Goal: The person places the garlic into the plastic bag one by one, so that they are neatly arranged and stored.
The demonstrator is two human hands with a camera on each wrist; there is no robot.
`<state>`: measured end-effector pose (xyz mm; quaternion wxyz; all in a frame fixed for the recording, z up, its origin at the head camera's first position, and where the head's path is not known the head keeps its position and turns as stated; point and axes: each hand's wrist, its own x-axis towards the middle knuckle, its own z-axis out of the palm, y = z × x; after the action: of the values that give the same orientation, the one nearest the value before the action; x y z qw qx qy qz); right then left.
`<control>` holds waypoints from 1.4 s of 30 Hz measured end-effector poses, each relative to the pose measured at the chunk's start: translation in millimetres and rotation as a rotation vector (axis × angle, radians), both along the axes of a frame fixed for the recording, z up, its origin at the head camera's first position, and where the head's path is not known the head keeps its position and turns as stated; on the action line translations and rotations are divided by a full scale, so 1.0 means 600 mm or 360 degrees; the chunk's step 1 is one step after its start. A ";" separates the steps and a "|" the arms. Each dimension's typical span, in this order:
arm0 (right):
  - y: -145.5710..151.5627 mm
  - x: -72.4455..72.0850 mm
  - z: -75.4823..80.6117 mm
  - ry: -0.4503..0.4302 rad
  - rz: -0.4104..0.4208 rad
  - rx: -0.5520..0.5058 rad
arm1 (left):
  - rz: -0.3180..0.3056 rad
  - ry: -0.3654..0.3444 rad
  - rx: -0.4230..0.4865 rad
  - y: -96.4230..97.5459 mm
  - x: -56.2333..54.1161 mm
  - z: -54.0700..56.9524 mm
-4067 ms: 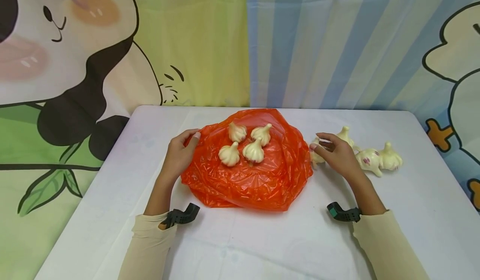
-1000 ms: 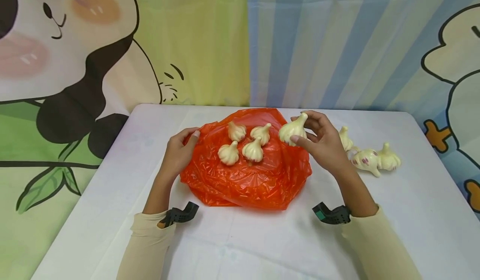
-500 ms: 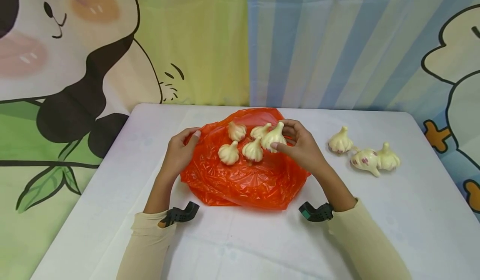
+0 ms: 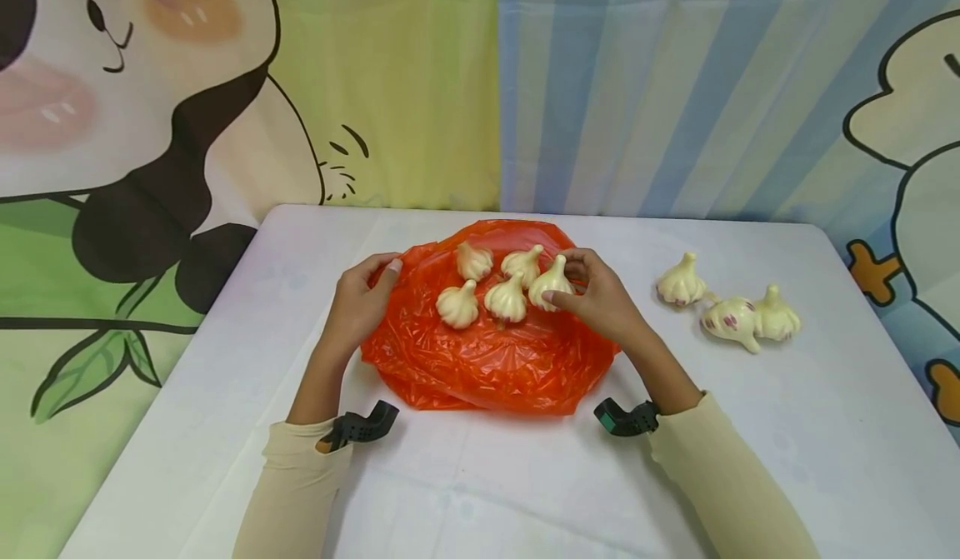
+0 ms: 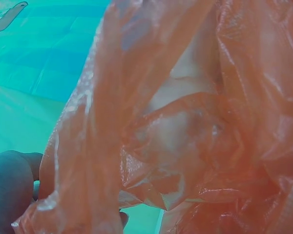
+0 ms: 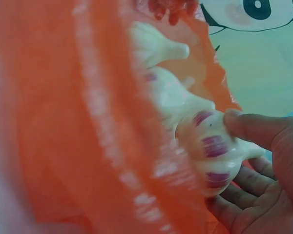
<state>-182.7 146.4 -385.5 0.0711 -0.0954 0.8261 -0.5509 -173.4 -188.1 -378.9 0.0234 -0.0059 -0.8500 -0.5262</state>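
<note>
A crumpled red plastic bag [image 4: 495,367] lies on the table, and several pale garlic bulbs [image 4: 457,306] sit on or in it. My left hand [image 4: 362,302] pinches the bag's left edge between thumb and fingers. In the left wrist view, the translucent film hides most of that hand. My right hand [image 4: 600,296] holds one garlic bulb [image 4: 550,286] at the right end of the group. Purple patches mark this bulb's base [image 6: 215,146] in the right wrist view, where my thumb and fingers lie around it. The bag's near side partly covers the neighbouring bulbs [image 6: 173,97] there.
To the right of the bag, three more garlic bulbs [image 4: 681,281] lie on the white table [image 4: 480,492]. A printed curtain [image 4: 420,84] hangs behind the table's far edge. Each wrist wears a black camera mount [image 4: 628,417].
My right hand has lifted a garlic bulb from the table beside the bag, carried it left and lowered it next to the other bulbs. My left hand has stayed at the bag's edge.
</note>
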 end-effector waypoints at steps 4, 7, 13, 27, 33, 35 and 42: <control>0.000 -0.006 -0.010 0.0010 -0.0004 0.0102 | 0.0003 0.0001 -0.0005 -0.001 0.000 0.000; -0.003 -0.009 -0.015 0.0032 0.0015 0.0154 | 0.0000 0.0003 0.0000 -0.002 0.001 0.000; -0.005 -0.016 -0.024 0.0046 0.0008 0.0215 | 0.0000 0.0008 -0.0001 -0.002 0.000 0.000; 0.001 -0.016 -0.014 0.0092 0.0054 0.0206 | 0.0005 -0.0023 -0.0009 -0.001 0.000 0.002; 0.000 -0.013 -0.009 0.0089 0.0040 0.0219 | 0.0005 -0.0017 0.0002 -0.001 -0.001 0.001; 0.001 -0.011 -0.007 0.0097 0.0024 0.0226 | 0.0003 -0.0016 -0.0004 -0.001 -0.001 0.002; 0.007 -0.006 0.004 0.0168 -0.0033 0.0138 | -0.0006 -0.0007 0.0003 -0.002 0.000 0.002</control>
<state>-186.1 150.4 -383.1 0.0258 -0.1124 0.8526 -0.5096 -173.7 -189.3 -377.8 0.0206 -0.0063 -0.8496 -0.5269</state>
